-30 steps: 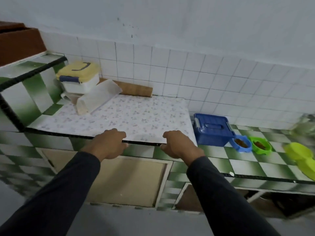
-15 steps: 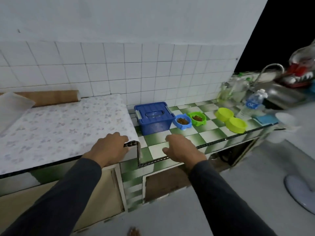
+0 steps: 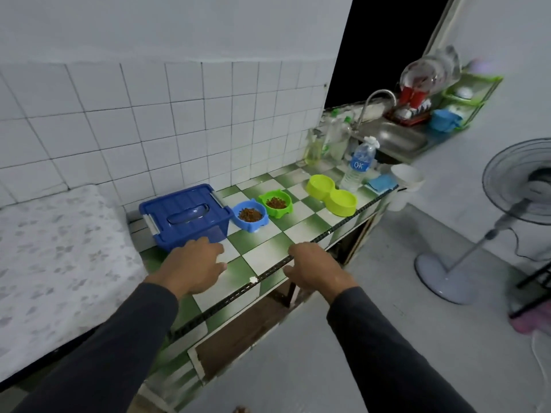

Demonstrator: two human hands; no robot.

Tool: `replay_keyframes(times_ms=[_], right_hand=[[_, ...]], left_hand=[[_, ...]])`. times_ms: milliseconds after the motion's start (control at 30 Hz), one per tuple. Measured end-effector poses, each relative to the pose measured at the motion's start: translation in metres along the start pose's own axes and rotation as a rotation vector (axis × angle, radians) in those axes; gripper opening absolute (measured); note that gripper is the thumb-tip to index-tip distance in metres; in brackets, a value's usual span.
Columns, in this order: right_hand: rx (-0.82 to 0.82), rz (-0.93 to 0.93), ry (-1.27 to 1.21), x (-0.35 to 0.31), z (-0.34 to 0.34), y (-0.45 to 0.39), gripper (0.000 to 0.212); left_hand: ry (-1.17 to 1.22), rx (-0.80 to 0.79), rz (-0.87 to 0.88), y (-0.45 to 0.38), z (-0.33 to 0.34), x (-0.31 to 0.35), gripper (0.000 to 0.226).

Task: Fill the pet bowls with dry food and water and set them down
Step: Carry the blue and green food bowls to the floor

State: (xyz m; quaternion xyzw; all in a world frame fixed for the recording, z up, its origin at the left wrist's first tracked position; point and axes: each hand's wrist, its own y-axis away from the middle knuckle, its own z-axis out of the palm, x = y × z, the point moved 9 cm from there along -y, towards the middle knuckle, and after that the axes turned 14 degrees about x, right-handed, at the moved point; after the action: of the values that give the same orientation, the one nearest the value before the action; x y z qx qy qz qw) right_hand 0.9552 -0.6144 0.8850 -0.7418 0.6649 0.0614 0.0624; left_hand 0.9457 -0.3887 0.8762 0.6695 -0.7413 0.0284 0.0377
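On the green-and-white checked counter (image 3: 268, 254) stand a blue pet bowl (image 3: 250, 216) and a green pet bowl (image 3: 276, 203), each holding brown dry food. Further right lies a yellow-green double bowl (image 3: 332, 194), with a clear water bottle (image 3: 357, 165) behind it. A closed blue lidded box (image 3: 185, 216) sits left of the blue bowl. My left hand (image 3: 193, 265) hovers over the counter just in front of the box, fingers relaxed, holding nothing. My right hand (image 3: 313, 269) is at the counter's front edge, fingers loosely curled, empty.
A raised surface with a flowered cover (image 3: 59, 257) lies to the left. A steel sink (image 3: 396, 140) with a tap, bottles and a dish rack is at the counter's far end. A white bucket (image 3: 407, 180) hangs by the corner. A standing fan (image 3: 465, 257) occupies the floor at right.
The view has swung right along the counter. Both hands have moved right, off the flowered surface's edge, to the checked counter near the blue box.
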Motion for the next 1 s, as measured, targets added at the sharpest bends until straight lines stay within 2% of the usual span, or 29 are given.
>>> replay_keyframes(times_ms=[233, 367, 500, 867, 1000], right_hand=[[-0.035, 0.076, 0.004, 0.038, 0.008, -0.058, 0.031], [-0.022, 0.118, -0.019, 0.058, 0.009, -0.091, 0.043], [-0.02, 0.137, -0.022, 0.074, 0.011, -0.118, 0.044], [-0.034, 0.083, -0.002, 0.128, 0.026, -0.198, 0.044], [-0.045, 0.026, -0.017, 0.145, 0.033, -0.236, 0.043]], left_hand=[[-0.012, -0.032, 0.086, -0.083, 0.017, 0.027, 0.048], [0.015, -0.024, 0.116, -0.125, 0.019, 0.038, 0.04], [0.032, -0.033, 0.145, -0.155, 0.022, 0.049, 0.039], [0.059, -0.045, 0.107, -0.228, 0.045, 0.08, 0.041], [0.073, -0.05, 0.054, -0.259, 0.056, 0.087, 0.031]])
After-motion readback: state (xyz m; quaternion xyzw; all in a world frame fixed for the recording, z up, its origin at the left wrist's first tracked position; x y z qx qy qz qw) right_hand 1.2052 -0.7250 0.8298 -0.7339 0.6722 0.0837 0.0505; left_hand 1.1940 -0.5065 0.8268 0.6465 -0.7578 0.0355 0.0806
